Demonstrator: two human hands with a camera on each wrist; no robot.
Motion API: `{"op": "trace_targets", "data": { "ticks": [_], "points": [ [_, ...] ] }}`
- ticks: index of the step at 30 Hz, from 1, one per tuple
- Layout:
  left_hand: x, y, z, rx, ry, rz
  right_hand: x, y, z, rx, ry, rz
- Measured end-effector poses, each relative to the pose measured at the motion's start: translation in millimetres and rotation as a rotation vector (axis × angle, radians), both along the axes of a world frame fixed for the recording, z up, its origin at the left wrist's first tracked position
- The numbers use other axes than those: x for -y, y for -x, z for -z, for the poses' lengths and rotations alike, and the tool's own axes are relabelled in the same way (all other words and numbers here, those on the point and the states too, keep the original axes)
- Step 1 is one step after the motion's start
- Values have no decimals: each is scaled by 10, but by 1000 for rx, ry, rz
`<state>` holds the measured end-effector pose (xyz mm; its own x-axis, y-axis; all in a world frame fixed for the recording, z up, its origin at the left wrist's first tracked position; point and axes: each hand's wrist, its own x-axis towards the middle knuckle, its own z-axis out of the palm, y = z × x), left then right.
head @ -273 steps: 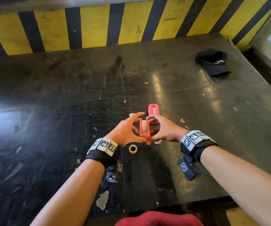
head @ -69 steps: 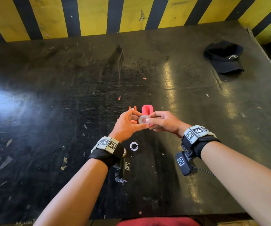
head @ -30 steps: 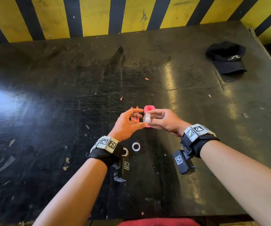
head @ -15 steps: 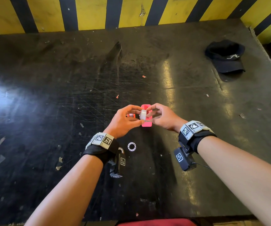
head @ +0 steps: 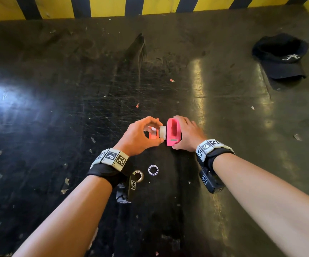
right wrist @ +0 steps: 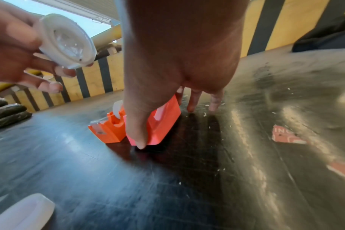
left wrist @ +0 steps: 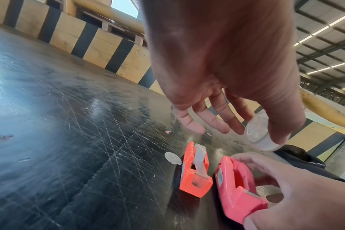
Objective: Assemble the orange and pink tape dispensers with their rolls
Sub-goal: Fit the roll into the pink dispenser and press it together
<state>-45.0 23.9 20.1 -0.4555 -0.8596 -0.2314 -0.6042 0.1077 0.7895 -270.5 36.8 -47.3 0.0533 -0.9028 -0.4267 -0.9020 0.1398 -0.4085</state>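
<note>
My left hand [head: 159, 133] pinches a white tape roll [head: 163, 131] between thumb and fingertips, just left of the pink dispenser [head: 171, 130]. My right hand [head: 179, 132] grips that dispenser by its sides, thumb at the cutter end; its slot is empty. The orange dispenser [left wrist: 195, 171] stands on the table beside it with a roll inside, and my left hand partly hides it in the head view. The left wrist view shows the roll [left wrist: 258, 132] held above both dispensers. In the right wrist view the roll [right wrist: 67, 42] is at upper left and the pink dispenser [right wrist: 159, 123] under my thumb.
Two small rings lie near my left wrist: a white ring [head: 153, 170] and a second ring [head: 137, 176] half behind the wrist camera. A small white disc [left wrist: 172, 158] lies left of the orange dispenser. A dark cap [head: 280, 58] sits far right. A yellow-black striped wall [head: 112, 6] borders the table.
Both hands were at the roll before. My right hand has left it and now grips the pink dispenser; my left hand keeps the roll.
</note>
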Motion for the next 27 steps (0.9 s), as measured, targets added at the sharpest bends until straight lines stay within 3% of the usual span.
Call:
{"op": "trace_targets", "data": {
  "ticks": [12, 27],
  "points": [
    [89, 234, -216, -8, 158, 107, -338, 23, -485, 239, 216, -34],
    [-60, 244, -381, 251, 331, 94, -539, -137, -774, 264, 247, 29]
  ]
}}
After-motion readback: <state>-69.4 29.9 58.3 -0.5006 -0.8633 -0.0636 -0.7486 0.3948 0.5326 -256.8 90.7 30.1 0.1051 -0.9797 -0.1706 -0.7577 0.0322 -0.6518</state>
